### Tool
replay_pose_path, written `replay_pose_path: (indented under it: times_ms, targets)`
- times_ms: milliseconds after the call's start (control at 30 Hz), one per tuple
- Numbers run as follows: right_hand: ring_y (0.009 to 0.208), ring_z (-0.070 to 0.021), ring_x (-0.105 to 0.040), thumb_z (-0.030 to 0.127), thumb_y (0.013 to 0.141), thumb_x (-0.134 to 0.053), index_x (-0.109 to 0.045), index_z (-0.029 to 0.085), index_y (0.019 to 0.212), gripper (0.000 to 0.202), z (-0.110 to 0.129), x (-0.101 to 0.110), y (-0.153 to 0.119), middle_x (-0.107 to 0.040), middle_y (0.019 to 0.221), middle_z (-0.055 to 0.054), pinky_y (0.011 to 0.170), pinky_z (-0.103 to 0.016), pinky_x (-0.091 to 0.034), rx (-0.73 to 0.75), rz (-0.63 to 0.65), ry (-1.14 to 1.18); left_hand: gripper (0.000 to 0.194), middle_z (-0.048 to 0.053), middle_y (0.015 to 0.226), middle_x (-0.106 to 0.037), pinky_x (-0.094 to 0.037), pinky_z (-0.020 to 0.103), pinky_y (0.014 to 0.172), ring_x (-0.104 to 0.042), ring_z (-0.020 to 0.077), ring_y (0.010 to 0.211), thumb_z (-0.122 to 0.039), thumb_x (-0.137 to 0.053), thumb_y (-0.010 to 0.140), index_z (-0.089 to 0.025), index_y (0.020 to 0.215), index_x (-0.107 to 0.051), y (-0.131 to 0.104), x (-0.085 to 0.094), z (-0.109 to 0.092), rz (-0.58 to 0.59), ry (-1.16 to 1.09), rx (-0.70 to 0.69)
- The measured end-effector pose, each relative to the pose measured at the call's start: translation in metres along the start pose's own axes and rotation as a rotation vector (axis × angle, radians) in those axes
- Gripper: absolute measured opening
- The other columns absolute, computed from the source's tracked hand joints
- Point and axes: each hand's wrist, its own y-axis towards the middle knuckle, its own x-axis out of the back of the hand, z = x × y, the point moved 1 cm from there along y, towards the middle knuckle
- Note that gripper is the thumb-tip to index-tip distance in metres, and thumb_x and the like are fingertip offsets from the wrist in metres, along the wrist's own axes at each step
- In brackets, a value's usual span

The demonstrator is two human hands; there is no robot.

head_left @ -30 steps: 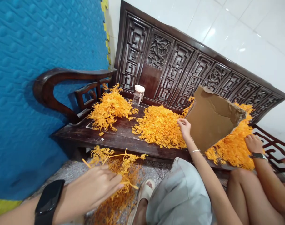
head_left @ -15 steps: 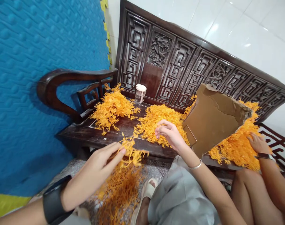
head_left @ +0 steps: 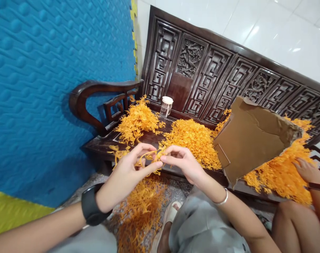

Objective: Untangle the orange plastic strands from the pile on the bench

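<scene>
While I sit facing the counter [head_left: 139,140], both hands pinch one orange sprig [head_left: 149,158] between them: my left hand [head_left: 125,174] grips one end with thumb and forefinger, my right hand [head_left: 182,163] nips the other, so it hangs taut over the floor heap [head_left: 141,211]. Sorted piles [head_left: 194,138] lie on the counter beside a cardboard sheet [head_left: 252,137]. Another person's hand [head_left: 307,172] rests on the far pile [head_left: 281,174].
</scene>
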Motion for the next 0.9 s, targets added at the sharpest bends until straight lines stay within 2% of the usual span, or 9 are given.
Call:
replay_pose_path:
  times_ms: [100,167,333,467,667,900]
  targets:
    - [0.057,-0.0071,-0.045,0.030,0.063,-0.069,-0.058,0.017,0.069,0.018,-0.0008,0.0006,0.0018,-0.053,0.063,0.003,0.054,-0.021,-0.037,0.026,0.071,-0.068,0.024,0.002,0.091,-0.060,-0.046,0.029,0.072,-0.057,0.0165,0.082,-0.037,-0.056,0.075,-0.019,0.090,-0.053,0.0020,0.0015,-0.0009,-0.019,-0.081,-0.016]
    - [0.057,-0.0073,-0.044,0.032,0.063,-0.069,-0.059,0.018,0.074,0.020,0.0005,0.0026,0.0021,-0.052,0.064,0.003,0.054,-0.021,-0.037,0.074,0.091,-0.148,0.022,0.002,0.088,-0.061,-0.046,0.031,0.075,-0.057,0.0177,0.084,-0.035,-0.055,0.075,-0.018,0.088,-0.054,0.0032,0.0026,-0.0010,-0.047,-0.106,-0.017]
    - [0.064,-0.0088,-0.048,0.033,0.071,-0.062,-0.060,0.019,0.082,0.018,0.0066,0.0049,-0.0021,-0.055,0.071,0.000,0.058,-0.023,-0.039,0.259,0.014,-0.279,0.019,0.003,0.086,-0.061,-0.047,0.030,0.070,-0.057,0.0182,0.081,-0.032,-0.055,0.074,-0.018,0.087,-0.055,0.0031,0.0034,-0.0011,-0.027,-0.089,-0.003]
    - [0.063,-0.0090,-0.048,0.031,0.071,-0.063,-0.061,0.019,0.079,0.015,0.0084,0.0010,-0.0062,-0.055,0.070,0.001,0.057,-0.024,-0.040,0.325,0.018,-0.345,0.015,0.001,0.083,-0.061,-0.046,0.029,0.069,-0.058,0.0168,0.078,-0.027,-0.054,0.074,-0.018,0.085,-0.055,0.0009,0.0028,-0.0008,0.029,-0.022,0.003]
    - [0.062,-0.0088,-0.049,0.027,0.074,-0.058,-0.061,0.018,0.074,0.009,0.0074,-0.0027,-0.0062,-0.058,0.069,0.000,0.058,-0.024,-0.040,0.330,-0.002,-0.406,0.014,0.000,0.082,-0.060,-0.046,0.026,0.066,-0.057,0.0147,0.077,-0.030,-0.053,0.076,-0.019,0.085,-0.054,-0.0023,0.0010,0.0012,0.062,-0.006,-0.011]
    - [0.061,-0.0083,-0.053,0.026,0.071,-0.061,-0.054,0.017,0.078,0.013,0.0019,-0.0041,-0.0033,-0.056,0.069,0.001,0.059,-0.025,-0.044,0.201,0.031,-0.134,0.026,0.000,0.082,-0.063,-0.047,0.026,0.067,-0.060,0.0145,0.076,-0.030,-0.059,0.073,-0.019,0.094,-0.048,-0.0013,-0.0013,-0.0027,0.030,-0.173,0.032]
